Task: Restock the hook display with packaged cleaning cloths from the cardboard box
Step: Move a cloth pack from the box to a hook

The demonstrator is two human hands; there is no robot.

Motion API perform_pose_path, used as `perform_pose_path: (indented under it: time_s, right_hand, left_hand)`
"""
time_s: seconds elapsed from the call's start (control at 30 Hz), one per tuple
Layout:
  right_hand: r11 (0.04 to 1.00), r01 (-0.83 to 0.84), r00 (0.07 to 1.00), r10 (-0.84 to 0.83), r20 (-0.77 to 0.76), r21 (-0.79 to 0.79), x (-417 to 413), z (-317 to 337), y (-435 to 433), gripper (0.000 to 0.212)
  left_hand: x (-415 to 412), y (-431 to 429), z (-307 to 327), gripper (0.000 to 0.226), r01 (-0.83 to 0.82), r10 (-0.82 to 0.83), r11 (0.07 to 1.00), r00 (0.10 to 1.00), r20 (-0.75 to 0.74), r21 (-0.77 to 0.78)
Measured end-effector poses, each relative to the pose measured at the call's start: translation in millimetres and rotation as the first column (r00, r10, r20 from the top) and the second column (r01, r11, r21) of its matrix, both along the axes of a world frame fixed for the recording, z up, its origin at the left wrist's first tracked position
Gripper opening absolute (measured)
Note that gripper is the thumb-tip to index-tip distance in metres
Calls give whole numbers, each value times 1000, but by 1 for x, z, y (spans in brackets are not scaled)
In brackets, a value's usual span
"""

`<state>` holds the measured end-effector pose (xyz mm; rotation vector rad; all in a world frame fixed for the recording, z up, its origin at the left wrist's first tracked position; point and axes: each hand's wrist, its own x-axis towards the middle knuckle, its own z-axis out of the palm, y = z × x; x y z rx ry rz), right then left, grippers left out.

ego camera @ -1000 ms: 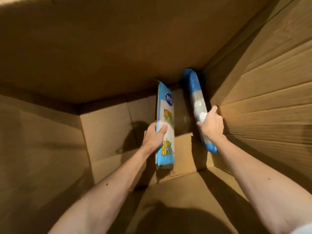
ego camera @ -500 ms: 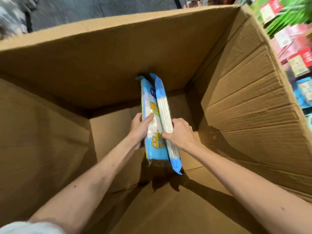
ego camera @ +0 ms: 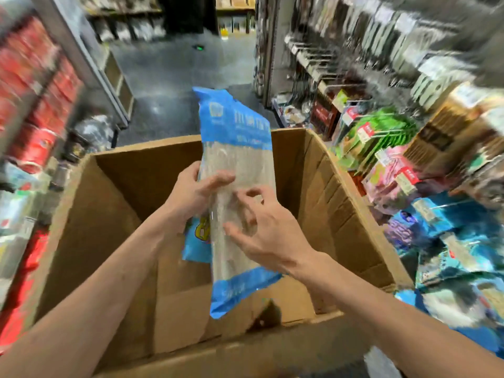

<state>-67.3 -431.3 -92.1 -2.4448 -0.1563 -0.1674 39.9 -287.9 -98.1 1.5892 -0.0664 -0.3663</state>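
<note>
Two packaged cloths are up at the mouth of the cardboard box [ego camera: 136, 181], above its floor and touching no wall. The front pack [ego camera: 240, 165] is upright with a slight tilt: blue band on top, clear middle, blue bottom edge hanging below the near rim line. The second pack [ego camera: 197, 241] sits flat behind it, with only a blue corner and a yellow print showing at lower left. The left hand [ego camera: 191, 195] grips both from the left edge, thumb [ego camera: 218, 179] across the clear front and the other fingers wrapped behind, out of sight. The right hand [ego camera: 270, 236] is in front of the front pack at mid-height, fingers [ego camera: 252, 191] spread and half-curled with the tips at the clear film. Motion blur means it cannot be told whether they actually pinch it. The pack's top edge stands well above the far rim, against open aisle floor [ego camera: 174, 77]. The box's right wall leans outward, close to the hook display [ego camera: 381, 137] of green, pink and blue packets, so room is tight on that side. Shelving with red goods [ego camera: 41, 91] is on the left, well apart from the hands. The box interior is mostly bare cardboard.
</note>
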Motion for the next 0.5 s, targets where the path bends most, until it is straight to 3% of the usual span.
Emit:
perform_pose_path:
  time_s: [0.1, 0.23, 0.37, 0.5]
  right_hand:
    - [992, 46, 987, -63, 150, 113, -24, 49, -36, 60]
    - [906, 315, 841, -404, 360, 282, -47, 115, -104, 63]
    - [668, 424, 745, -641, 184, 612, -116, 191, -185, 66]
    - [461, 519, 633, -773, 39, 719, -201, 199, -248, 60]
  left_hand:
    - [-31, -11, 55, 59, 100, -94, 994, 986, 139, -39]
    - [-74, -47, 111, 61, 266, -232, 959, 935, 270, -100]
    - [-139, -106, 149, 70, 428, -369, 902, 831, 416, -56]
    - [-193, -170, 151, 83, 625, -582, 779, 696, 420, 44]
